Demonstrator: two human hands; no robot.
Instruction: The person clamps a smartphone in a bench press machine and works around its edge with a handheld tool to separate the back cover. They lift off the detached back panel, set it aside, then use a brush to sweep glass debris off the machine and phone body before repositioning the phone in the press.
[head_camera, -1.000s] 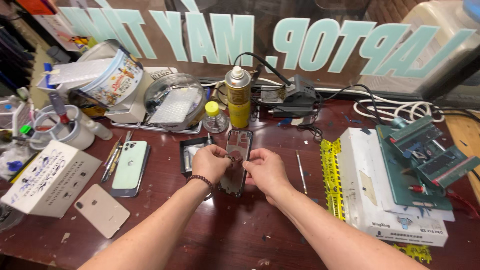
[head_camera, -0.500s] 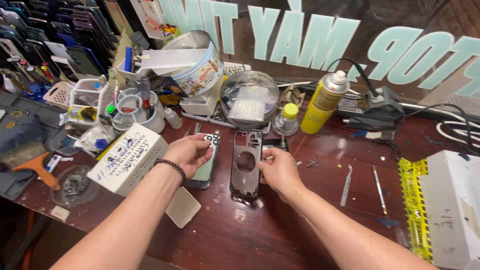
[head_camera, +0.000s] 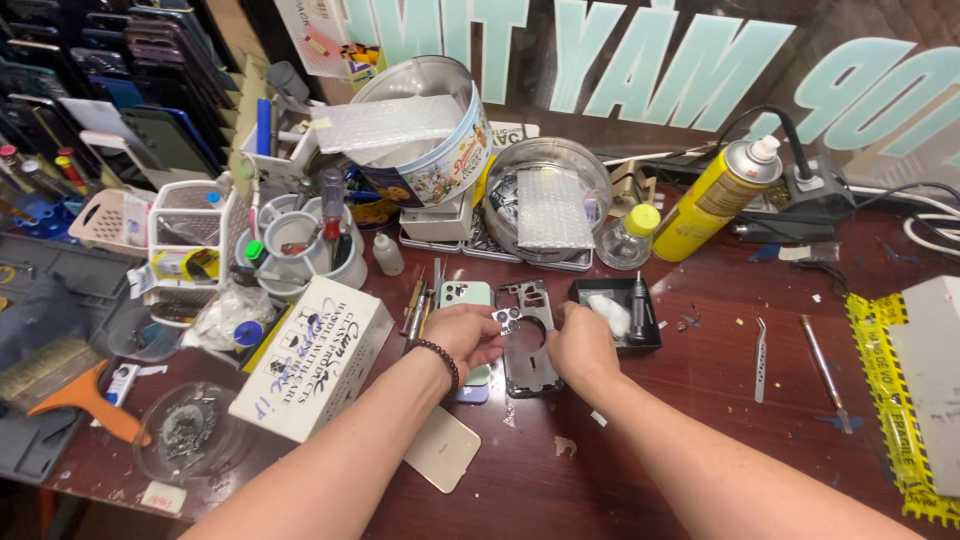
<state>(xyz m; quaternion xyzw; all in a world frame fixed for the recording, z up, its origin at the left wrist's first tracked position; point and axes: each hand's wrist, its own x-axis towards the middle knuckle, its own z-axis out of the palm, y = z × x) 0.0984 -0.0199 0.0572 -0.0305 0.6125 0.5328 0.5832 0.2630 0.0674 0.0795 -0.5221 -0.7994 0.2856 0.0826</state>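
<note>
A dark phone frame (head_camera: 528, 352) with a round hole in its middle lies on the brown table (head_camera: 700, 400), and both my hands hold it. My left hand (head_camera: 463, 335), with a bead bracelet at the wrist, grips its left edge near the silver camera rings. My right hand (head_camera: 581, 345) grips its right edge. A pale green phone (head_camera: 466, 296) lies face down under my left hand. A gold phone back (head_camera: 441, 448) lies nearer me.
A white cardboard box (head_camera: 312, 356) sits at left. A small black tray (head_camera: 620, 312) with a white wad and a screwdriver is right of the frame. Tweezers (head_camera: 761, 345), a yellow spray can (head_camera: 723, 195), round tins, tool cups and phone cases crowd the back.
The camera swung further left and nearer the table. My hands stay on the dark frame, which now rests lower on the table beside the green phone.
</note>
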